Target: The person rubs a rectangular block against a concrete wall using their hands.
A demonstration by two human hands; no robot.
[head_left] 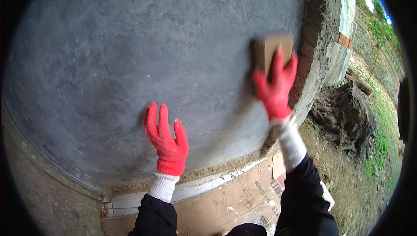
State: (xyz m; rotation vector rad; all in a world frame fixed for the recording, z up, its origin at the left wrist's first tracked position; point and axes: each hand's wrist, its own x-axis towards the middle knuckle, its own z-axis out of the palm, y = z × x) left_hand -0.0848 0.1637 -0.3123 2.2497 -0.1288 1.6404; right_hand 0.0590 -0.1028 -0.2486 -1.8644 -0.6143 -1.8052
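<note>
Grey wall (186,58) mid-frame; block (263,52), upper right, gripped by right hand (276,92), looks light, stiff, probably best held by its sides; left hand (168,142), lower centre, empty, loosely spread.

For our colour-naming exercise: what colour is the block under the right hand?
The block is light brown, best seen in the head view.

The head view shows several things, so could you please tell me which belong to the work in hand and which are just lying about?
In the work:
tan block, in the red-gloved right hand
grey wall, behind the block
left hand, holding nothing

Apparently just lying about:
cardboard, below the wall
dark stump-like mass, at right
</note>
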